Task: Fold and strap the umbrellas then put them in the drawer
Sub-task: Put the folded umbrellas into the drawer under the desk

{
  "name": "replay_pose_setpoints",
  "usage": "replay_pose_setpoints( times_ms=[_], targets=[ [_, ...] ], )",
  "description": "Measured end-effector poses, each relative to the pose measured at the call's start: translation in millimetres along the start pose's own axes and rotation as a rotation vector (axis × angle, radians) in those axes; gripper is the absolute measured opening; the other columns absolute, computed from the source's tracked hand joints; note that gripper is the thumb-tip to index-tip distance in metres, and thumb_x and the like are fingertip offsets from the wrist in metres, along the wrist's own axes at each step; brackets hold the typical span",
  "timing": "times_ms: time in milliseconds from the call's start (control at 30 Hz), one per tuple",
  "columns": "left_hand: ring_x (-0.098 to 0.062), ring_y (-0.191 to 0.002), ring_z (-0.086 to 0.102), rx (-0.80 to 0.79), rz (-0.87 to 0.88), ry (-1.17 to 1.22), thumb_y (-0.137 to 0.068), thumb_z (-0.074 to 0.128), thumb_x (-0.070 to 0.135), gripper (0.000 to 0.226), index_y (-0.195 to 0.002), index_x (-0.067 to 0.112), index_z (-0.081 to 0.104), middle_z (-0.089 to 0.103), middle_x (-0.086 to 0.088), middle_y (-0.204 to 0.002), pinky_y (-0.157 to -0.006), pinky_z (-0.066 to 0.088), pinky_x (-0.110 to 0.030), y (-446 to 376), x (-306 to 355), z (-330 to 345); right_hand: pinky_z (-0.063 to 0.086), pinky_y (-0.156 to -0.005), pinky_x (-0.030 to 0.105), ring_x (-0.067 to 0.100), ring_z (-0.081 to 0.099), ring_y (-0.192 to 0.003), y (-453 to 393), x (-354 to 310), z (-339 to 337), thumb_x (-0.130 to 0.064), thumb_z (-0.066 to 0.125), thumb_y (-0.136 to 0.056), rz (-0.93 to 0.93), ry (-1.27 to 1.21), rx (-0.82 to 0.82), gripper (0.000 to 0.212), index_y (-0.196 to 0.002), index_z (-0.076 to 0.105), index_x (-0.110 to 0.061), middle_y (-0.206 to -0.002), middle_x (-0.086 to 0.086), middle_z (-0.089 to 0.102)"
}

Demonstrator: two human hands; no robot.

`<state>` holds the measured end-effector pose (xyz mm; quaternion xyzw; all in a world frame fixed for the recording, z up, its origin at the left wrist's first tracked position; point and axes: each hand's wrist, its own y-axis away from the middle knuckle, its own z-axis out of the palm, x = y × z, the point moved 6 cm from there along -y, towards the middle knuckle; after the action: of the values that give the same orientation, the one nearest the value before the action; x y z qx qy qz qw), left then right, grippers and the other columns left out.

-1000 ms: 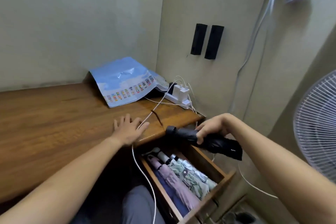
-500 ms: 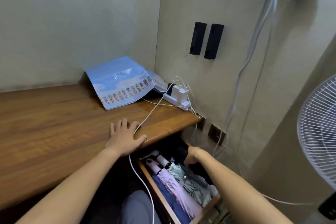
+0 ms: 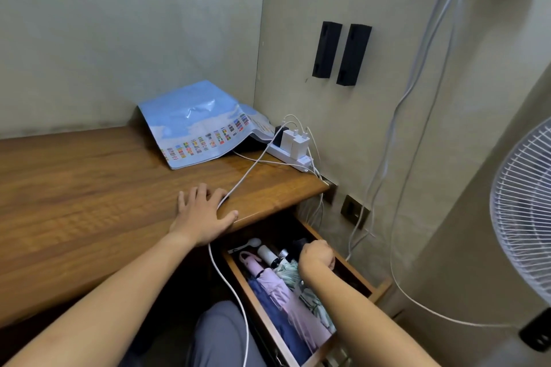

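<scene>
We see the left hand (image 3: 203, 215) lying flat on the wooden surface (image 3: 89, 188), fingers spread and holding nothing. The right hand (image 3: 316, 256) reaches into the open drawer (image 3: 362, 278), fingers curled over a black umbrella (image 3: 299, 245), though the grip is hidden. A pink umbrella (image 3: 277, 286), a blue one (image 3: 280, 322) and a patterned one (image 3: 310, 296) lie side by side in the drawer.
</scene>
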<state>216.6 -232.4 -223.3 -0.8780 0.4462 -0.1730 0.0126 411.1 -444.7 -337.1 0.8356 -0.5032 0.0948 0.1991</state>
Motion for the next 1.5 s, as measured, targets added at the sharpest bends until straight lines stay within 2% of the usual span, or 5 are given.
replay_pose_setpoints(
  times_ms=[300,633,800,1000,1500],
  targets=[
    [-0.029,-0.141,0.028,-0.034,0.014,0.002,-0.091,0.041,0.074,0.063,-0.144,0.040,0.040,0.037,-0.007,-0.141,-0.123,0.005,-0.061,-2.1,-3.9,2.3,0.050,-0.078,0.039,0.036,0.063,-0.112,12.1,20.2,9.4,-0.006,0.056,-0.098,-0.215,-0.210,0.145,0.071,-0.158,0.018,-0.010,-0.144,0.022,0.037],
    [-0.033,-0.149,0.019,-0.110,0.010,-0.077,-0.093,0.037,0.077,0.069,-0.151,0.040,0.034,0.030,-0.014,-0.154,-0.122,0.003,-0.064,2.3,2.8,3.7,0.045,-0.097,0.038,0.021,0.054,-0.117,64.7,88.9,17.3,-0.091,0.019,-0.085,-0.563,-0.343,0.181,0.087,-0.126,0.060,-0.026,-0.129,0.000,0.048],
    [-0.033,-0.154,0.001,-0.283,0.101,-0.108,-0.045,0.047,0.104,0.129,-0.156,0.046,0.016,0.014,-0.018,-0.161,-0.118,-0.010,-0.065,5.2,-1.0,3.1,0.047,-0.084,0.033,0.006,0.053,-0.092,94.3,85.9,31.8,-0.067,0.015,-0.104,-0.748,-0.466,0.350,0.069,-0.104,0.068,-0.024,-0.106,-0.008,0.055],
    [-0.031,-0.156,-0.020,-0.544,0.195,-0.201,-0.055,0.092,0.058,0.149,-0.160,0.040,-0.013,-0.017,-0.010,-0.168,-0.123,-0.014,-0.056,9.4,-11.6,-9.4,0.044,-0.077,0.031,0.002,0.047,-0.081,76.0,72.4,12.9,-0.047,0.027,-0.103,-0.657,-0.559,0.488,0.044,-0.081,0.059,-0.027,-0.091,-0.010,0.053],
    [-0.024,-0.152,-0.031,-0.585,0.183,-0.186,-0.068,0.091,0.044,0.143,-0.159,0.039,-0.019,-0.030,-0.007,-0.167,-0.123,-0.018,-0.052,8.0,-14.0,-6.5,0.044,-0.053,0.037,0.028,0.057,-0.072,26.0,-11.0,-35.5,-0.021,0.061,-0.095,-0.144,-0.746,0.772,0.013,-0.084,0.058,-0.014,-0.084,0.005,0.052]
  ],
)
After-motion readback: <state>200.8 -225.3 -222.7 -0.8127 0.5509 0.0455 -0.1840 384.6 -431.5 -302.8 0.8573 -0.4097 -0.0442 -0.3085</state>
